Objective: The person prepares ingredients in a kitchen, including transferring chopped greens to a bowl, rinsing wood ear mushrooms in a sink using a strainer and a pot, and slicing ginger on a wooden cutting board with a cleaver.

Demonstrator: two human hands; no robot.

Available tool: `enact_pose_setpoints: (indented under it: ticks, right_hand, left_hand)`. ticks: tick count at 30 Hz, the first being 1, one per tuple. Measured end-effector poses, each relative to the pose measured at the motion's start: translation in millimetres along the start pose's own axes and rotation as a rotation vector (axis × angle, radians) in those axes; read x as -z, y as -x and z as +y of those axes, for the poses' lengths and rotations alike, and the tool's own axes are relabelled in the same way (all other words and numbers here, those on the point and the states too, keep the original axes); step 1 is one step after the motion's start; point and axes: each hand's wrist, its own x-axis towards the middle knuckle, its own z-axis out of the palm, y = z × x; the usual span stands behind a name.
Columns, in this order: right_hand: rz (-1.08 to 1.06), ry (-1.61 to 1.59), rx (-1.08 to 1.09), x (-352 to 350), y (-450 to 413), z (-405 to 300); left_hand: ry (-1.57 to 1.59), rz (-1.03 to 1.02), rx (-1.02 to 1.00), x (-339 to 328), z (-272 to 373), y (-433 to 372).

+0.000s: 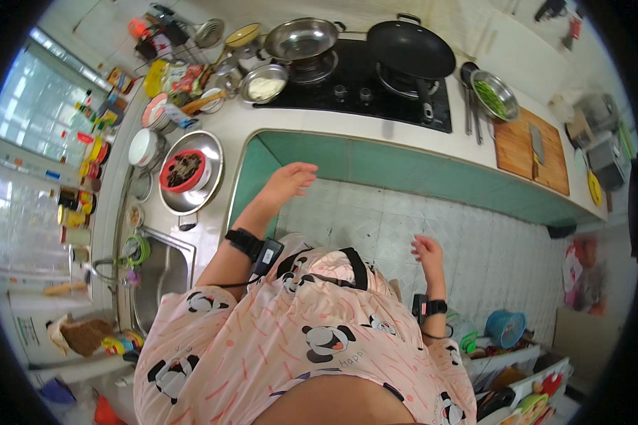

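Note:
My left hand point(290, 183) is in the air before the counter's green front, palm sideways, with nothing in it. Lower and to the right, my right hand point(428, 252) hangs over the tiled floor, also holding nothing, its fingers slightly bent and apart. Nearest my left hand, on the counter to its left, a steel pan point(211, 183) carries a red bowl point(179, 188) of dark, wet-looking food pieces. Beyond both hands is a black gas hob point(351, 103). On it rest a steel wok point(303, 40) and a black wok point(409, 50).
A steel bowl point(264, 85) with a pale white food stands left of the hob. To its right are a steel bowl of cut greens point(492, 95) and a wooden cutting board point(555, 146) bearing a cleaver point(536, 141). A sink point(165, 276) lies at left; a blue basket point(505, 328) at lower right.

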Motion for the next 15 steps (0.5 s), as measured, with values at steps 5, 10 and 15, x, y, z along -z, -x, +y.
enact_pose_setpoints:
  ticks: [5,10,15]
  right_hand:
    - [0.002,-0.017,-0.051,7,13,32]
    - [0.04,-0.029,-0.09,9,9,35]
    - [0.063,0.044,-0.038,1,-5,8]
  left_hand:
    - [0.045,0.093,0.034,15,-3,-20]
    - [0.128,0.254,0.031,45,-4,-42]
    - [0.29,0.495,0.002,105,-16,-83]
